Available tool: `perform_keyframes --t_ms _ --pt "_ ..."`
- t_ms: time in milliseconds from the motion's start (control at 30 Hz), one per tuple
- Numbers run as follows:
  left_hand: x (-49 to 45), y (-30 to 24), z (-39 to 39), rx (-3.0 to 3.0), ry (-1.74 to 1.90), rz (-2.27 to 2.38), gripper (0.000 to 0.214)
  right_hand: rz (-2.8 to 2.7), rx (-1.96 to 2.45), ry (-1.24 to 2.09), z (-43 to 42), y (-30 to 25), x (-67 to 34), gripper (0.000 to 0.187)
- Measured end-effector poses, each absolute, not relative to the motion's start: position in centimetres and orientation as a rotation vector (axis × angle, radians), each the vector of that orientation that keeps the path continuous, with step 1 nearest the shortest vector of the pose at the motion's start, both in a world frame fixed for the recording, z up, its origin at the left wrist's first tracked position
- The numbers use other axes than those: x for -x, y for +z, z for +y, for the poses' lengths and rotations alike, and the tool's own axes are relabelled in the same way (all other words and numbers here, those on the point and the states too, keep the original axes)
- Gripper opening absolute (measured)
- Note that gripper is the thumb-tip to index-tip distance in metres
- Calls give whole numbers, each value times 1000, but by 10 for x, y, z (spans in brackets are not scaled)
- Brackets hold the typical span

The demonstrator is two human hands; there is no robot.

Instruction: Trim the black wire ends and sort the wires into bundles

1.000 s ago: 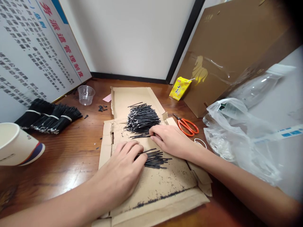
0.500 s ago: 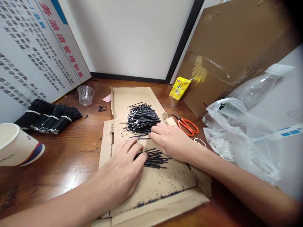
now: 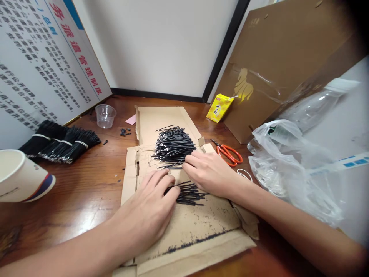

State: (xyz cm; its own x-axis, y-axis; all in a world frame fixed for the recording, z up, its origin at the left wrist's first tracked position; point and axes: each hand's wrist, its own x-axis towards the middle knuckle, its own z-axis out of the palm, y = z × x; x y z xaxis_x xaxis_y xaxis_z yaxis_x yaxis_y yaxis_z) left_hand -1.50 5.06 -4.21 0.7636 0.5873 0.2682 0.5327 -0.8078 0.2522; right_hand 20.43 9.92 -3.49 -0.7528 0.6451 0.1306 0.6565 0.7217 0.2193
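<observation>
A large pile of thin black wires (image 3: 174,144) with pale tips lies on the flattened cardboard (image 3: 213,215). Nearer me is a smaller bunch of black wires (image 3: 191,193). My left hand (image 3: 154,196) is curled over the left ends of this bunch, its fingers bent and its palm hidden. My right hand (image 3: 209,171) rests at the near right edge of the large pile, fingers pressed together at the end of a black wire (image 3: 173,168). That wire spans between the fingertips of both hands. The right thumb is mostly hidden.
Tied black wire bundles (image 3: 63,142), a paper cup (image 3: 25,177) and a clear plastic cup (image 3: 105,116) stand left. Orange-handled scissors (image 3: 229,154), a yellow drink carton (image 3: 219,108), a brown box (image 3: 268,57) and a plastic bag (image 3: 288,161) are on the right.
The whole view has shifted very slightly. Both hands and the wires keep practically the same positions.
</observation>
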Motion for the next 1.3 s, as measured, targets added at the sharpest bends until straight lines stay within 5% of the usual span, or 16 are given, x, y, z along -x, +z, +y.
perform_keyframes --t_ms 333,633,933,1300 --pt "14 -40 51 -2795 502 891 22 -2804 1135 -326 99 -32 -206 21" --pt "17 -41 52 -2770 602 849 20 -2424 1116 356 35 -41 -216 22" --pt "15 -43 56 -2794 648 804 17 -2482 1033 163 15 -47 -218 26" --pt "20 -46 57 -2837 632 727 23 -2367 1053 369 17 -52 -228 20"
